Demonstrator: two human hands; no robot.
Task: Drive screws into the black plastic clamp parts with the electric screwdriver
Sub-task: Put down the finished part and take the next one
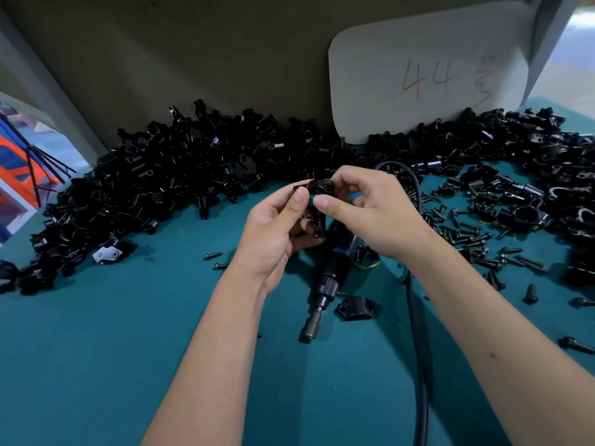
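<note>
Both hands meet above the middle of the teal table point(128, 349). My left hand point(273, 233) grips a black plastic clamp part point(317, 188) from below and the left. My right hand point(370, 210) pinches the same clamp at its top with thumb and forefinger. Under the hands the electric screwdriver point(328, 278) lies on the table, its bit pointing toward me, its black cable point(417, 349) running past my right forearm. One clamp half point(354, 306) lies beside the bit. Loose black screws point(467, 233) are scattered to the right.
A large heap of black clamp parts point(167, 175) stretches along the back from left to right. A white card marked 44 point(428, 78) leans on the cardboard back wall. Two single screws point(214, 260) lie left of the screwdriver.
</note>
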